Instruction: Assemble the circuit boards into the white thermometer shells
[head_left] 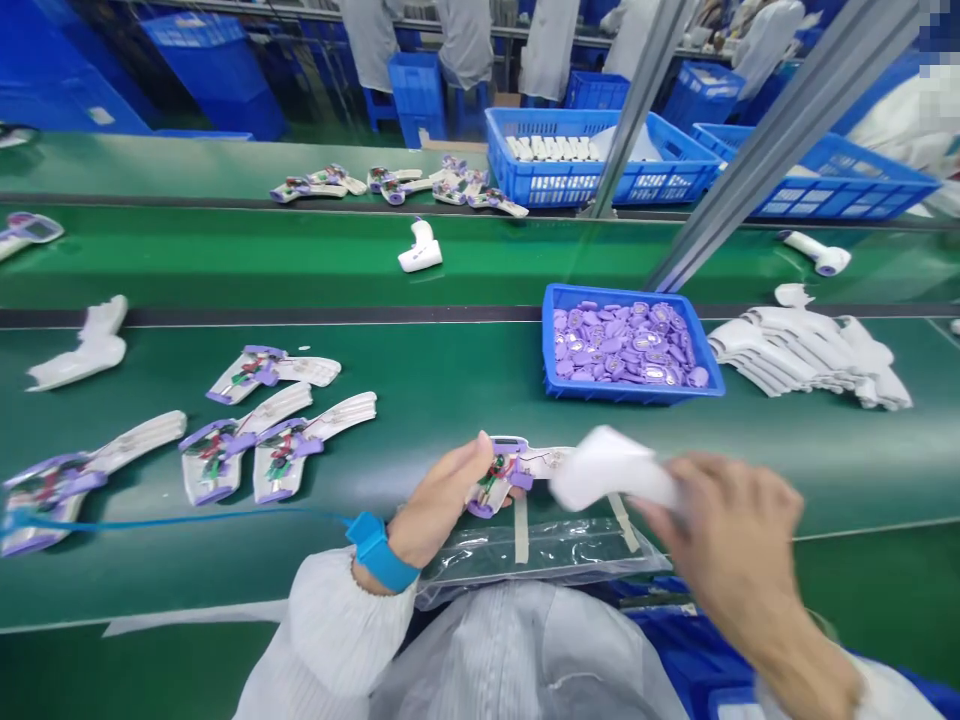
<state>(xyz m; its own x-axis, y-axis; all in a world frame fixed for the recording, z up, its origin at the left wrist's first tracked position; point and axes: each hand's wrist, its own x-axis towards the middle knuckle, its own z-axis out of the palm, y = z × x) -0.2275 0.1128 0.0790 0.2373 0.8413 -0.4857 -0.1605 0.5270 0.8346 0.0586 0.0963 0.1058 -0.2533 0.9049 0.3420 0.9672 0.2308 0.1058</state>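
Observation:
My left hand (442, 500), with a blue wrist strap, grips an open device half (499, 478) that shows purple parts, red and green wires and a white handle. Close on its right, my right hand (731, 530) holds a white shell half (611, 468), slightly blurred, over the end of that handle. Beneath them a clear plastic sheet (555, 550) is taped to the table edge. Several open device halves (281, 460) with wiring lie to the left. Beyond my hands stands a blue tray (634, 392) of small purple parts.
White shells (810, 350) are stacked at the right, and another shell (86, 345) lies far left. A white device (421, 248) rests on the green conveyor (262, 258). Metal posts (637, 110) rise beside blue baskets (510, 180). People in white coats are at the back.

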